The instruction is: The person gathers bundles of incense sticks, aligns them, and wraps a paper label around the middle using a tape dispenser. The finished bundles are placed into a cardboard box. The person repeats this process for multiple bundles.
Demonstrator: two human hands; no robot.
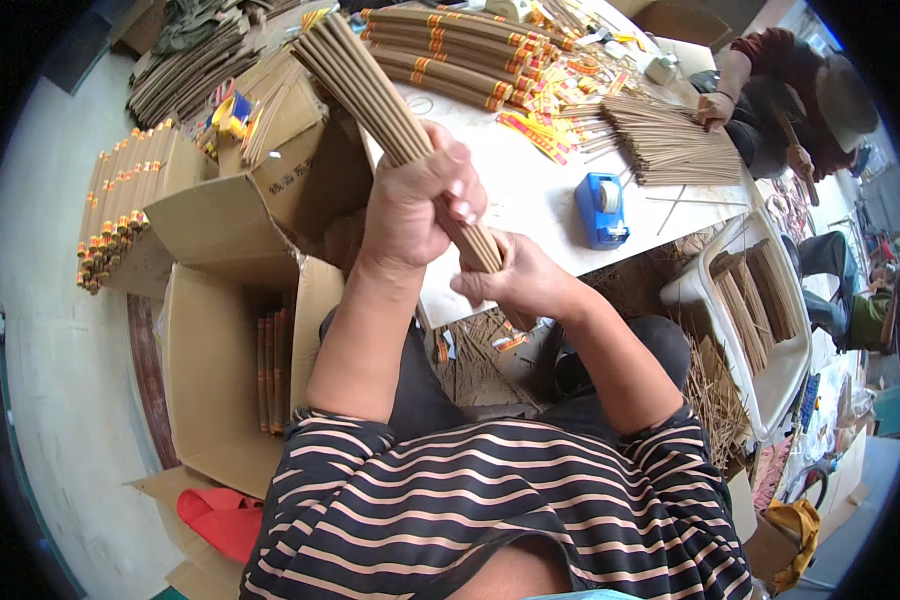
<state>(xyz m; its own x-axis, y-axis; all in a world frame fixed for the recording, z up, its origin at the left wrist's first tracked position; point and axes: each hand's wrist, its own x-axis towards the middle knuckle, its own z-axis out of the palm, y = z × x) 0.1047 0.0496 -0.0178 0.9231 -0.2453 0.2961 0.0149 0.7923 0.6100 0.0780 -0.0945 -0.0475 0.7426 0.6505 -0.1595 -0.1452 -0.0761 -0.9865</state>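
Note:
Both my hands are closed around a thick bundle of brown incense sticks (358, 88), tilted with its long end up to the left. My left hand (422, 200) wraps its middle, while my right hand (518, 277) grips the lower end. Beneath them is the white table (505, 190). To the right of my hands stands a blue tape dispenser (602, 210). Yellow and red paper labels (535, 135) lie beyond it, beside a spread pile of loose incense sticks (670, 140). Wrapped incense bundles (440, 55) with yellow-red bands are stacked at the far side.
At my left, an open cardboard box (215, 370) holds several wrapped bundles. Banded bundles (120, 200) stack farther left. A white tub (765, 400) with sticks stands at my right. Across the table's right corner, another person's hand (715, 110) touches the loose sticks.

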